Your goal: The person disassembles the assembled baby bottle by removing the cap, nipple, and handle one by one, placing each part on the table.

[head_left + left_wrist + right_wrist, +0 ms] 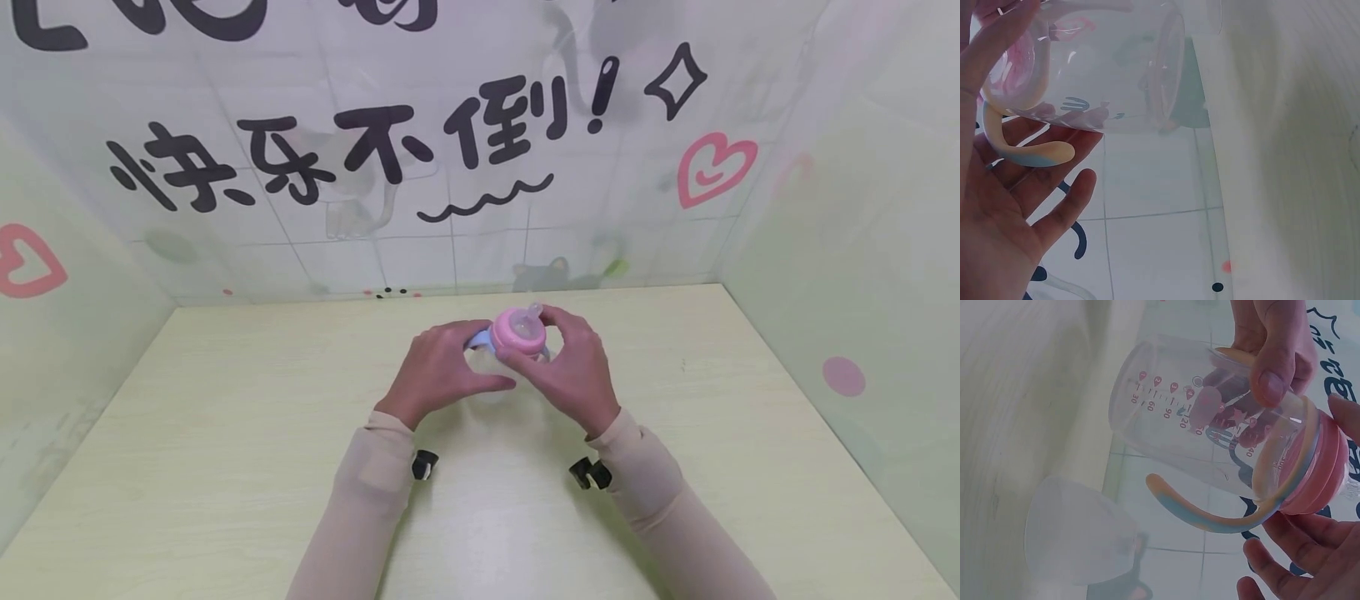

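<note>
A clear baby bottle (1166, 419) with printed volume marks is held above the table by both hands. My left hand (442, 367) grips its body, the thumb lying along the side in the right wrist view. My right hand (577, 367) holds the pink screw collar (1319, 472) between thumb and fingers. From the collar rises a clear teat (534, 310), tilted up and to the right in the head view. A curved blue and yellow handle (1210, 515) rings the bottle's neck. No liquid shows inside.
On the pale wood table (225, 467) stands a frosted, dome-like cap (1079, 531), beside the bottle in the right wrist view. A printed back wall (412, 267) and side panels close off the table. Black mounts (423, 464) sit at both wrists.
</note>
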The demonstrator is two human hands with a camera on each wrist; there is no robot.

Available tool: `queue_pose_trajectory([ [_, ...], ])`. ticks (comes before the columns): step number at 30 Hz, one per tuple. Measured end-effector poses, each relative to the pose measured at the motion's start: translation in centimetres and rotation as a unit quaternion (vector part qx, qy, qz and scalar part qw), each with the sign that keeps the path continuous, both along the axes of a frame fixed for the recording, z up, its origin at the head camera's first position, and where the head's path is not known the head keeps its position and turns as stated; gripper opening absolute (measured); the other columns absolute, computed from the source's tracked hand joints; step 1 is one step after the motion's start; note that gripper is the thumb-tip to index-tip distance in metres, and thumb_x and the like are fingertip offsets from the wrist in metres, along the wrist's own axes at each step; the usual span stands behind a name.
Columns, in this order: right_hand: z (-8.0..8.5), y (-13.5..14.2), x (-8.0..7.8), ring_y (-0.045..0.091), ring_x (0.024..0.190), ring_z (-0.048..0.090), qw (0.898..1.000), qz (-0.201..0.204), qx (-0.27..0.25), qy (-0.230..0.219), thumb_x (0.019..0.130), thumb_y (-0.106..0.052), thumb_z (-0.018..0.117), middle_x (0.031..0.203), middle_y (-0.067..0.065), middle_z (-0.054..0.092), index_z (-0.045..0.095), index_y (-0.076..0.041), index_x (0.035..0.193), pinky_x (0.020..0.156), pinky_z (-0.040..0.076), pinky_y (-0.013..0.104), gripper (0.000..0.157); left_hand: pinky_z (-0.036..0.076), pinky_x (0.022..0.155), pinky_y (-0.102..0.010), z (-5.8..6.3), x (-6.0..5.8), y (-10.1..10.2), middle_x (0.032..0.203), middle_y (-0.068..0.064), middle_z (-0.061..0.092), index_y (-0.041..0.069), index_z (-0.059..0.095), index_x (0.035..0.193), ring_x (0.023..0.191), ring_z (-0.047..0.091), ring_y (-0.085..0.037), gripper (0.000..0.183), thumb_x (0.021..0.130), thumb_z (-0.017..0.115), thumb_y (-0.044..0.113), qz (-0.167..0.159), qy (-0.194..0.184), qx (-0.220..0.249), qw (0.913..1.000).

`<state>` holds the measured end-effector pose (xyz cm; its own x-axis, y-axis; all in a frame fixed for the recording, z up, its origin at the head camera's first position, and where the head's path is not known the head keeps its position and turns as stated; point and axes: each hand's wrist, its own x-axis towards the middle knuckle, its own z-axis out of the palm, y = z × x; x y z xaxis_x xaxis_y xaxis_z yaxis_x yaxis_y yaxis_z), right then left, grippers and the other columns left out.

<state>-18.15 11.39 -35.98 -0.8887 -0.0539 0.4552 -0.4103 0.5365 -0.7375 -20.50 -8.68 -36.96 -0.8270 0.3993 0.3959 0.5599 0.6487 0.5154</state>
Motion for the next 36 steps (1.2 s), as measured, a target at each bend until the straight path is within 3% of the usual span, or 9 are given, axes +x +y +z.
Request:
queue_pose_trajectory([
  [6,0.2,0.1,0.2,0.022,0.11,0.058,1.0,0.011,-0.005,-0.007,0.076,-0.042,0.085,0.115,0.004,0.067,0.066,-0.009,0.123,0.093,0.045,0.049,0.061,0.053,0.081,-0.034,0.1,0.1,0.0,0.105,0.008,0.072,0.019,0.07,0.119,0.093,0.064,-0.008,0.066,0.066,0.089,0.052,-0.008,-0.009,0.01,0.9999],
  [13,1.0,1.5,0.0,0.023,0.117,0.057,0.996,0.089,0.009,0.011,0.076,-0.029,0.087,0.122,0.005,0.067,0.066,-0.008,0.127,0.1,0.043,0.05,0.058,0.053,0.086,-0.033,0.1,0.1,0.0,0.112,0.011,0.07,0.021,0.068,0.125,0.099,0.064,-0.007,0.07,0.067,0.087,0.056,-0.034,-0.037,0.039,0.998],
  [19,1.6,2.6,-0.1,0.018,0.121,0.054,0.99,0.139,0.035,0.003,0.08,-0.03,0.084,0.126,-0.002,0.065,0.065,-0.016,0.128,0.102,0.041,0.047,0.054,0.053,0.09,-0.035,0.1,0.2,0.1,0.118,0.009,0.069,0.019,0.066,0.13,0.106,0.063,-0.007,0.073,0.068,0.087,0.053,-0.052,-0.051,0.046,0.9963],
  [28,2.1,3.8,-0.1,0.022,0.133,0.048,0.974,0.22,0.048,-0.014,0.085,-0.02,0.08,0.14,0.004,0.057,0.06,-0.012,0.135,0.11,0.036,0.05,0.055,0.05,0.095,-0.036,0.3,0.2,0.2,0.118,0.009,0.069,0.017,0.066,0.13,0.107,0.063,-0.008,0.073,0.067,0.089,0.048,-0.064,-0.07,0.038,0.9948],
  [36,2.8,4.8,0.0,0.025,0.134,0.048,0.969,0.241,0.037,-0.031,0.086,-0.01,0.078,0.146,0.008,0.052,0.055,-0.006,0.14,0.109,0.037,0.051,0.059,0.05,0.095,-0.038,0.6,0.4,0.2,0.118,0.006,0.07,0.016,0.066,0.13,0.107,0.064,-0.01,0.074,0.067,0.09,0.046,-0.07,-0.082,0.027,0.9939],
])
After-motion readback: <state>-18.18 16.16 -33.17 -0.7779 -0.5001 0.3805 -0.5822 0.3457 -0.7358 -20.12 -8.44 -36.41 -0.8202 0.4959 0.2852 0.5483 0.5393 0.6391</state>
